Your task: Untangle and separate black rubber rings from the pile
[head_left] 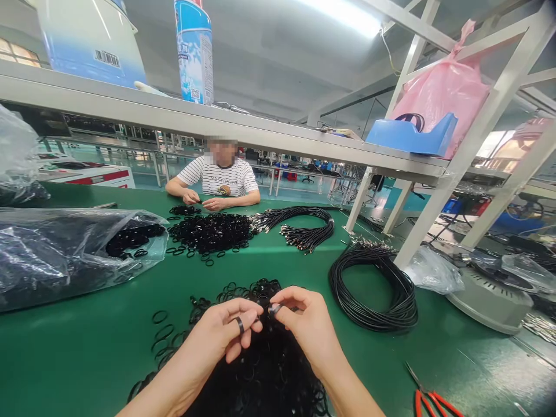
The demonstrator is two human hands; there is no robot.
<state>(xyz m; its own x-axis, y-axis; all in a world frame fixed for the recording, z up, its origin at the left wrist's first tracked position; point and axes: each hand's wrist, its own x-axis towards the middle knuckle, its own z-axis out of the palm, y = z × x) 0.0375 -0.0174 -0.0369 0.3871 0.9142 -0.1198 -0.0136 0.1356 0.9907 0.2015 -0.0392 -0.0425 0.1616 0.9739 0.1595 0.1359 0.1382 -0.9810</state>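
Observation:
My left hand (237, 327) is closed in a pinch over a heap of black rubber rings (256, 376), and a black band (240, 325) circles its thumb. Close beside it, my right hand (306, 321) pinches with thumb and index finger, another black band (274, 311) at the thumb tip. The fingertips of both hands nearly meet; what is between them is too small and dark to make out against the heap. Several loose rings (163, 332) lie to the left of the heap on the green tabletop (87, 359).
Coiled black cables (334, 301) lie to the right, with red-handled pliers (430, 399) nearer me. A clear plastic bag (65, 255) is on the left. Across the table a person (219, 182) handles things by a second ring pile (208, 231) and cable bundle (325, 229). A shelf (260, 130) spans above.

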